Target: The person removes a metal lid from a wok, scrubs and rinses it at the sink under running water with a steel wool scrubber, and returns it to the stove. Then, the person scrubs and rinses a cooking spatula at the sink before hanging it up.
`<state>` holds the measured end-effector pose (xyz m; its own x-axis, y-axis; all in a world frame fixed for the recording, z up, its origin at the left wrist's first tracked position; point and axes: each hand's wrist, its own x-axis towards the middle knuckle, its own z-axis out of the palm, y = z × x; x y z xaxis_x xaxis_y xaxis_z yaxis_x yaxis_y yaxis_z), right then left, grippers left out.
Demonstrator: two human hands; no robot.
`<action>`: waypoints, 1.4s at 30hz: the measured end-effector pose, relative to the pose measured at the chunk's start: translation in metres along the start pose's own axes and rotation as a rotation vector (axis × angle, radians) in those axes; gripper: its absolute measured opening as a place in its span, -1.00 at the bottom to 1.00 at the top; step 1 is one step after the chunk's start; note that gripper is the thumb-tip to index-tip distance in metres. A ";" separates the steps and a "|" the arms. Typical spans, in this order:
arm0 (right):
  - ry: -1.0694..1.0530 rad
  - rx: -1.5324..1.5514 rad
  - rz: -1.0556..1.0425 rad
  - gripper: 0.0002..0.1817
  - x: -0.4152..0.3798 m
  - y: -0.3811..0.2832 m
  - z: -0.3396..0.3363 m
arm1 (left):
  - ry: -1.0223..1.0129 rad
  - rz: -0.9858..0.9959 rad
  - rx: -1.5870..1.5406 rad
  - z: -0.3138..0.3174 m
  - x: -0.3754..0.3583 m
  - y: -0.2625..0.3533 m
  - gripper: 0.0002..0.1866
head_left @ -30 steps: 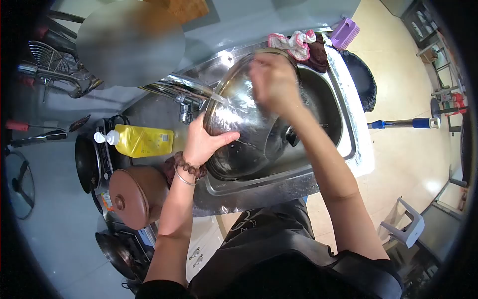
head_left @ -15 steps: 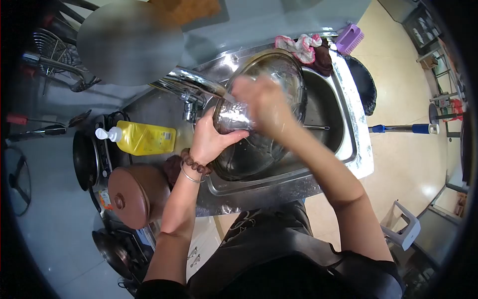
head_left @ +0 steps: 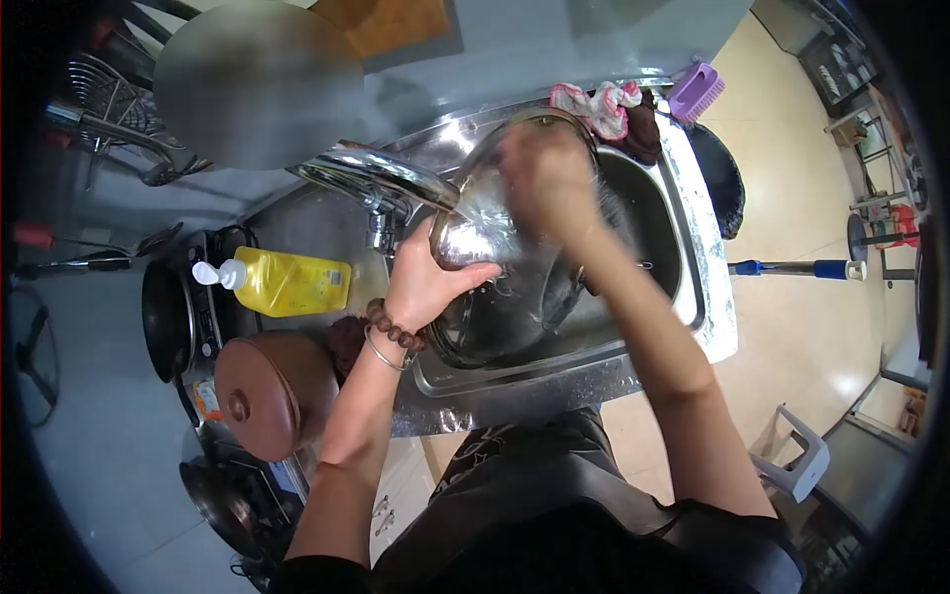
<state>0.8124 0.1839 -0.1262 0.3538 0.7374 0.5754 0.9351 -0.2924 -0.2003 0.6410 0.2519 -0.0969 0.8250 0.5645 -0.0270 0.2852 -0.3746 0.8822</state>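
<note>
A large see-through pot lid (head_left: 495,307) with a metal rim is tilted over the sink (head_left: 651,218). My left hand (head_left: 426,272) grips its near left edge, thumb across the glass and fingers underneath. From the chrome faucet (head_left: 396,173) water runs onto the lid beside that hand. My right hand (head_left: 549,178) is over the far part of the lid, bent at the wrist. Motion smears its fingers, so anything held in them is hidden.
Left of the sink are a yellow pump bottle (head_left: 295,282) and a brown lidded pot (head_left: 272,396). Cloths (head_left: 604,107) and a purple brush (head_left: 697,93) lie at the sink's far right corner. A blurred round object (head_left: 259,84) blocks the upper left.
My right hand has moved slightly right across the lid. My left hand keeps its hold on the edge, and the lid has shifted a little.
</note>
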 end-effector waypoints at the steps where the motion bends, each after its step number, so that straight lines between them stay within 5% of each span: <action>1: 0.093 0.256 -0.107 -0.95 -0.016 -0.026 0.002 | -0.004 -0.006 -0.004 0.001 0.000 -0.001 -0.43; 3: 0.079 0.398 -0.102 -0.78 -0.031 -0.064 -0.023 | 0.051 0.087 0.085 -0.002 0.003 -0.004 -0.40; 5: -0.159 0.156 0.007 -0.73 -0.024 -0.043 -0.012 | 0.066 0.118 0.006 0.001 0.000 -0.006 -0.42; 7: 0.104 0.225 0.127 -0.95 0.003 0.008 0.011 | 0.008 0.007 0.077 -0.002 -0.002 0.002 -0.45; 9: -0.097 0.154 0.196 -0.94 0.014 0.034 0.023 | 0.039 0.022 0.046 -0.002 -0.001 -0.003 -0.47; 11: -0.070 0.063 0.220 -0.94 0.006 -0.012 0.003 | 0.057 0.032 0.009 -0.001 0.002 -0.002 -0.47; 13: -0.017 0.337 -0.035 -0.79 -0.021 -0.057 -0.012 | 0.037 0.005 0.014 -0.002 -0.001 -0.009 -0.46; 15: -0.011 0.390 -0.048 -0.76 -0.029 -0.065 -0.025 | 0.078 0.132 0.064 -0.002 -0.001 -0.014 -0.44; 17: 0.029 0.324 0.049 -0.83 -0.017 -0.036 -0.003 | 0.039 0.028 0.021 -0.003 -0.005 -0.011 -0.42; 18: -0.111 0.128 0.109 -0.88 0.000 -0.018 -0.002 | 0.047 0.018 0.043 -0.003 -0.005 -0.012 -0.43; 19: 0.049 0.260 0.114 -0.88 0.012 -0.004 0.004 | 0.061 0.023 0.065 -0.003 -0.002 -0.010 -0.43; 23: -0.078 0.282 0.150 -0.84 -0.010 -0.056 -0.014 | 0.030 -0.020 0.015 -0.004 0.001 -0.007 -0.45; 25: 0.057 0.442 -0.086 -0.70 -0.038 -0.078 -0.024 | 0.058 0.027 0.024 -0.001 -0.004 -0.018 -0.44; 27: 0.070 0.427 -0.100 -0.73 -0.039 -0.060 -0.019 | 0.048 0.100 0.016 0.000 -0.010 -0.013 -0.41; 31: -0.125 -0.096 0.244 -0.89 -0.007 0.047 0.011 | 0.004 -0.067 -0.066 0.003 -0.029 -0.015 -0.39; 34: -0.270 0.131 0.588 -0.78 -0.039 0.137 0.067 | 0.014 -0.065 -0.218 0.007 -0.042 -0.019 -0.44; 37: -0.229 0.345 0.774 -0.78 -0.032 0.121 0.034 | 0.020 -0.142 -0.379 0.010 -0.058 -0.042 -0.57; 38: 0.037 0.312 0.524 -0.77 -0.034 0.125 0.042 | -0.003 -0.148 -0.340 0.010 -0.065 -0.059 -0.60; 42: 0.072 0.723 0.375 -0.78 -0.007 0.092 0.037 | -0.112 -0.218 -0.204 -0.004 -0.080 -0.081 -0.64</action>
<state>0.8969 0.1742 -0.1782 0.6668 0.6204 0.4129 0.5455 -0.0288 -0.8376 0.5497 0.2398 -0.1644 0.8070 0.5265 -0.2675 0.3669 -0.0920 0.9257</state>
